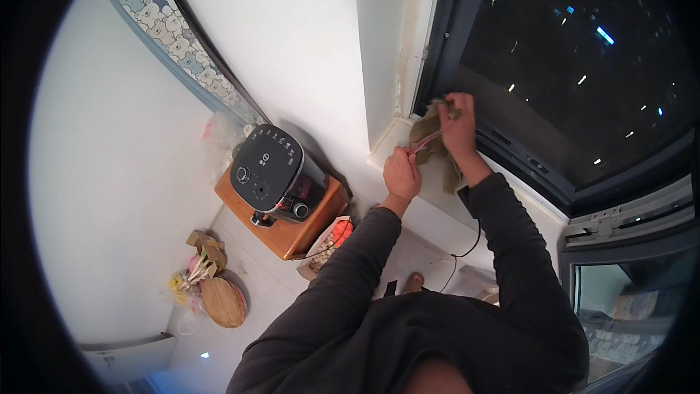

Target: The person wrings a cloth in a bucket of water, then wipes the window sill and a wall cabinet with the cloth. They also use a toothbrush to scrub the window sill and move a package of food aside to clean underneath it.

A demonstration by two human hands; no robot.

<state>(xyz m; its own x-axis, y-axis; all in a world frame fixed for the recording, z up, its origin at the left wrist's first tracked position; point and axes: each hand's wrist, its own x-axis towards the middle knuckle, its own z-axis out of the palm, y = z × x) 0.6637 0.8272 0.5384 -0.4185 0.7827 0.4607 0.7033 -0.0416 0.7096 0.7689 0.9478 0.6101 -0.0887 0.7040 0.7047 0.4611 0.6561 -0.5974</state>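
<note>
A thin pink strip (429, 141), perhaps a cord or a twisted plastic bag, is stretched between my two hands over the window sill. My left hand (402, 174) grips its lower end in a closed fist. Higher up, beside the window frame, my right hand (459, 128) holds the other end with bent fingers and is slightly blurred. An olive-brown cloth (424, 134) lies bunched on the sill (395, 139), behind and under the right hand. Whether the right fingers also pinch the cloth is hard to see.
Left of my arms, a black air fryer (268, 169) stands on an orange-brown wooden cabinet (290, 238). A box of garlic-like bulbs (324, 254) sits beside it. A round wooden board (223, 302) lies on the floor. An opened window sash (571, 260) is at right; a dark cable (474, 245) hangs below.
</note>
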